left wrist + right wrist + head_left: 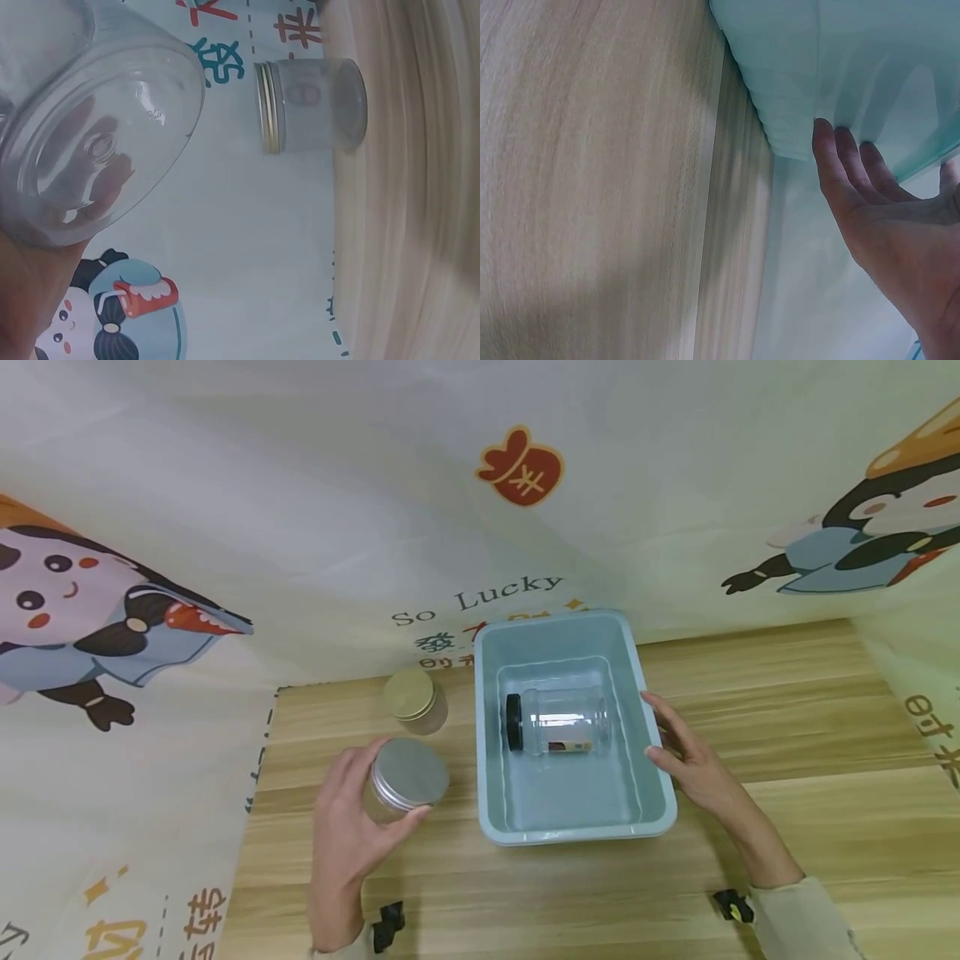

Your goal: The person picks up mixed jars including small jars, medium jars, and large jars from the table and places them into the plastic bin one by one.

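Note:
My left hand grips a clear jar with a silver lid, fingers and thumb around its side, to the left of a blue plastic bin. In the left wrist view the jar's round transparent base fills the upper left. My right hand holds the bin's right side: its thumb lies at the rim and several fingers touch the outer wall. Inside the bin a clear jar with a black lid lies on its side, lid to the left. A smaller jar with a gold lid stands behind my left hand.
All this is on a wood-grain table. A pale printed sheet with cartoon figures and lettering rises behind the table and hangs along its left and right sides.

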`<state>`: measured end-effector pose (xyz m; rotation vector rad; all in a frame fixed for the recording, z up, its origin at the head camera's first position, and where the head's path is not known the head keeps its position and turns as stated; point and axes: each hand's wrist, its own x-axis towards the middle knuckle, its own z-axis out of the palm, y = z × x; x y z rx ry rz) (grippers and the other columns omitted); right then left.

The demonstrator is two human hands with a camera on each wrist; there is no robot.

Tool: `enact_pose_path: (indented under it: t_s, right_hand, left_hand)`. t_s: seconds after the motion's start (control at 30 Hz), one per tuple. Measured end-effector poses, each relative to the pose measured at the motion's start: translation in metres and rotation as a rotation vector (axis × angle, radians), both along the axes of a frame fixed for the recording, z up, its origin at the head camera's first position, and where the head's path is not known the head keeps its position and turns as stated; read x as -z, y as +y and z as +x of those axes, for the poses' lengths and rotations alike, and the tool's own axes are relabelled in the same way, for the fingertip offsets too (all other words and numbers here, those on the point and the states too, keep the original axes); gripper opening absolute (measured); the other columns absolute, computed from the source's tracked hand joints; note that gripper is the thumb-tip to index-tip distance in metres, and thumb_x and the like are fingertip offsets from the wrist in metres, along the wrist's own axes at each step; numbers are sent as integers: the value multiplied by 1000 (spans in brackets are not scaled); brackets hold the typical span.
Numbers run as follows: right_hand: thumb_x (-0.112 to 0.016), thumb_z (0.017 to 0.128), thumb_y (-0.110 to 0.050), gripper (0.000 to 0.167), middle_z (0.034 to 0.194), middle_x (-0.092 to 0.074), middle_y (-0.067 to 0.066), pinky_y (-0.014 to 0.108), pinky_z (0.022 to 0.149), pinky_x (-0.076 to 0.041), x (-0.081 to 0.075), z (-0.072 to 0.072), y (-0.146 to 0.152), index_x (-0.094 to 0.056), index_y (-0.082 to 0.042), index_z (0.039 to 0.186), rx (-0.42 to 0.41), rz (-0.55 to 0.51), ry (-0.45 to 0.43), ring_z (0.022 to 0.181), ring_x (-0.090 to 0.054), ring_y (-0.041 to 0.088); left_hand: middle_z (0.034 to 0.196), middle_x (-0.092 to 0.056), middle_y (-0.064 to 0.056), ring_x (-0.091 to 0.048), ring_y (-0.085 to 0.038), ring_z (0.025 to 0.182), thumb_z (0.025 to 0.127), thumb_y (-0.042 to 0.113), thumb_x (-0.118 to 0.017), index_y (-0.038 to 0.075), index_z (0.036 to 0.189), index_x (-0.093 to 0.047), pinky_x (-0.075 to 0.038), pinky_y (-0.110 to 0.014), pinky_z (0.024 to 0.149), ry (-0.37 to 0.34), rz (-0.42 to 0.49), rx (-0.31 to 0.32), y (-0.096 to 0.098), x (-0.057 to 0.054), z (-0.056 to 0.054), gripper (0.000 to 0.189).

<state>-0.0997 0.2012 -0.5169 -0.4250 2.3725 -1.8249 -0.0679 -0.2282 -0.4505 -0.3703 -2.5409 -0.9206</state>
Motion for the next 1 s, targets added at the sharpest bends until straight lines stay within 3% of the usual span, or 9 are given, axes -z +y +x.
enact_pose_path:
  t_s: [0.33, 0.6, 0.77, 1.0]
  right_hand:
    - [-50, 102, -1, 66, 155, -28, 29, 10, 95, -40, 3, 0, -2, -21, -18, 160, -5, -24, 9, 134, -34, 49]
    - [-50, 103, -4, 67, 155, -27, 30, 10, 95, -38, 3, 1, -1, -20, -20, 160, -4, -14, -7, 135, -33, 49]
    - [-51, 102, -3, 67, 157, -26, 27, 8, 98, -34, 1, 0, 0, -21, -21, 160, 1, -5, 5, 138, -30, 47]
    - [-51, 101, 0, 68, 158, -25, 24, 9, 101, -32, 4, -1, 0, -22, -18, 159, 0, -27, 30, 138, -29, 47]
  left_hand:
    - [108, -64, -7, -63, -25, 96, 62, 55, -85, 12, 132, -62, -56, -49, 77, 7, 0, 24, 6, -2, -2, 85]
    - [112, -65, -6, -61, -21, 98, 60, 51, -86, 6, 127, -61, -55, -44, 79, 35, 11, 64, 7, -1, -5, 84]
    - [112, -64, -6, -60, -20, 98, 58, 49, -87, 6, 124, -60, -54, -43, 78, 42, 5, 96, 14, -6, -11, 84]
    - [111, -63, -7, -59, -21, 98, 63, 61, -80, 8, 126, -59, -54, -45, 77, 27, -20, 105, 22, -13, -15, 85]
